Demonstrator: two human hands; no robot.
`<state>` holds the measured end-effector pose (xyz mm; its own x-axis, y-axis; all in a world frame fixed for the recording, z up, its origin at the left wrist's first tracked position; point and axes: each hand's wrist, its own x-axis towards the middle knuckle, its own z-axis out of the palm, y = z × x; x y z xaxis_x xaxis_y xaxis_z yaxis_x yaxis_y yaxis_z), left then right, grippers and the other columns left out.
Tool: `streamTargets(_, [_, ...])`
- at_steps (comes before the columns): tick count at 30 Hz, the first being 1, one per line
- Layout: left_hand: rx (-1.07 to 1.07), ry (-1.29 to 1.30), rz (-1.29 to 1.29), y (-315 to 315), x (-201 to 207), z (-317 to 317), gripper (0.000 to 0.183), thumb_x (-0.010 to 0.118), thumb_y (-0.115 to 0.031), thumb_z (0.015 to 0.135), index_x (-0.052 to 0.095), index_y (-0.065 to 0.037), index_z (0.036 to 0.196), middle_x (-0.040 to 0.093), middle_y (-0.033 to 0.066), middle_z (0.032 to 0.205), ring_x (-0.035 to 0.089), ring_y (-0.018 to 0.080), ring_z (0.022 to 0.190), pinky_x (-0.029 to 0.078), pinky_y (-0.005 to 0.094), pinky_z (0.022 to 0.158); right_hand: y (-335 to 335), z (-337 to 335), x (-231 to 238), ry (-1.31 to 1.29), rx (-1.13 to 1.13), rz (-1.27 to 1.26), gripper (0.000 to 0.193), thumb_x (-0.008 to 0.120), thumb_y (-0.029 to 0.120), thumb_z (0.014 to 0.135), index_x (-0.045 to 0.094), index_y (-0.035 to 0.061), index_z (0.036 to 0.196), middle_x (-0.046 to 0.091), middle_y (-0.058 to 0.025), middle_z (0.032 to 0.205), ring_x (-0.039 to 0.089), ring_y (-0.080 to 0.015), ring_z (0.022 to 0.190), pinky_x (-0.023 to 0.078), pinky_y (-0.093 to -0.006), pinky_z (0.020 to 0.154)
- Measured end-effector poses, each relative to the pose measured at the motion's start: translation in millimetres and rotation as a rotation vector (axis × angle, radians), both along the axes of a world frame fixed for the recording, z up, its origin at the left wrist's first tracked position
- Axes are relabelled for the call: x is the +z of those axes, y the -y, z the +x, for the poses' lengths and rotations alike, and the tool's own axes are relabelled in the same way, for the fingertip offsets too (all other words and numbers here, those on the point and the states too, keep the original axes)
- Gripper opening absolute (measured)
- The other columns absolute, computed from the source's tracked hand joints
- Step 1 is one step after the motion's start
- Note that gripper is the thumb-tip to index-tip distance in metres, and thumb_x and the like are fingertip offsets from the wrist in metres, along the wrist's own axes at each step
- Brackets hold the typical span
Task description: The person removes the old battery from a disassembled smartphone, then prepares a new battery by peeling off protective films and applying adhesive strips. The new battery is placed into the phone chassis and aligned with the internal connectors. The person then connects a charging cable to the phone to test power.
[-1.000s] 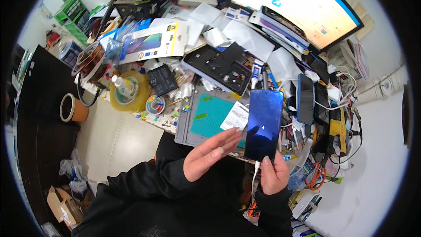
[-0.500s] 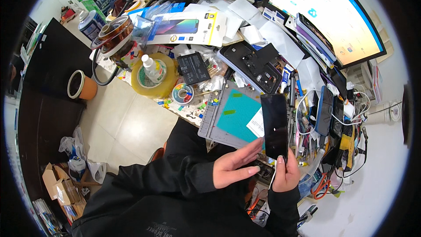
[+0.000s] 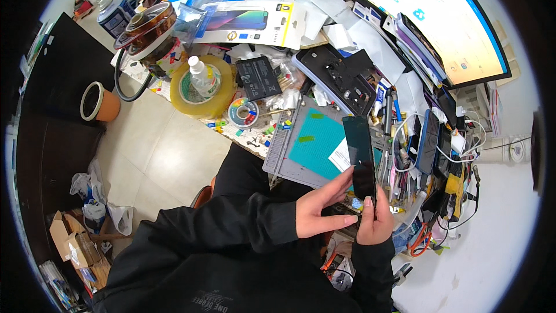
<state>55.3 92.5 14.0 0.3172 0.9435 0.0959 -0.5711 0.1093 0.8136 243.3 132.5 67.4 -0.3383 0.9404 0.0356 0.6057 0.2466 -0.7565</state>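
Observation:
A dark smartphone (image 3: 361, 153) is held up above the bench, its black face tilted and reflecting a little light. My right hand (image 3: 375, 223) grips its lower end between thumb and fingers. My left hand (image 3: 325, 208) has its fingers stretched and thumb apart. Its fingertips reach the phone's lower left edge; whether they press on it or pass behind it, I cannot tell. Behind the phone lies a grey work mat (image 3: 280, 153) with a teal panel (image 3: 313, 149), and a white paper slip (image 3: 340, 155) shows at the phone's left side.
Left of the mat are a solder spool (image 3: 242, 113), a yellow tape roll (image 3: 182, 107) around a white-capped bottle (image 3: 202, 78), and a black battery (image 3: 258, 77). An opened device housing (image 3: 339, 78) sits beyond. Tools and cables crowd the right, below a monitor (image 3: 446, 17).
The phone has turned, so its face looks narrower and more tilted. My left hand has shifted slightly right and up, closer to my right hand. The view has moved slightly.

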Motion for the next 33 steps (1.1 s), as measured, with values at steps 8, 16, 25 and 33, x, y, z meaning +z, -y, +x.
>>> streamTargets(8, [0.055,0.271,0.03,-11,-23,16,0.103,0.065,0.006,0.093,-0.011,-0.009,0.162,0.001,0.0143,0.17,0.008,0.0252,0.156,0.017,0.0439,0.123,-13,-8,-18,0.363,0.224,0.405,0.044,0.042,0.015,0.102,0.049,-0.0063,0.14,0.058,-0.0282,0.135,0.059,-0.0471,0.119,0.047,-0.0507,0.101])
streamTargets(16, [0.03,0.172,0.001,16,-16,-32,0.093,0.065,0.001,0.096,0.0,-0.006,0.162,0.025,0.0207,0.163,0.03,0.0256,0.15,0.028,0.0386,0.121,7,-27,-38,0.608,0.249,0.563,0.046,0.042,0.017,0.102,0.049,-0.0098,0.139,0.053,-0.0279,0.143,0.053,-0.0435,0.131,0.041,-0.0523,0.111])
streamTargets(25, [0.858,-0.766,-0.173,58,16,-236,0.025,0.068,-0.008,0.095,0.069,0.005,0.117,0.075,0.012,0.098,0.071,0.0155,0.076,0.057,0.0272,0.068,18,-31,-42,0.871,0.269,0.522,0.051,0.056,0.015,0.098,0.047,-0.0032,0.145,0.042,-0.0213,0.155,0.037,-0.0381,0.146,0.025,-0.0536,0.12])
streamTargets(33, [1.296,-0.8,-0.154,57,3,-327,0.017,0.075,-0.01,0.09,0.074,0.002,0.103,0.069,0.0051,0.09,0.063,0.008,0.066,0.052,0.0223,0.061,22,-48,-33,0.695,0.263,0.668,0.051,0.045,0.042,0.106,0.057,0.0075,0.142,0.054,-0.022,0.141,0.048,-0.0421,0.132,0.037,-0.0609,0.105])
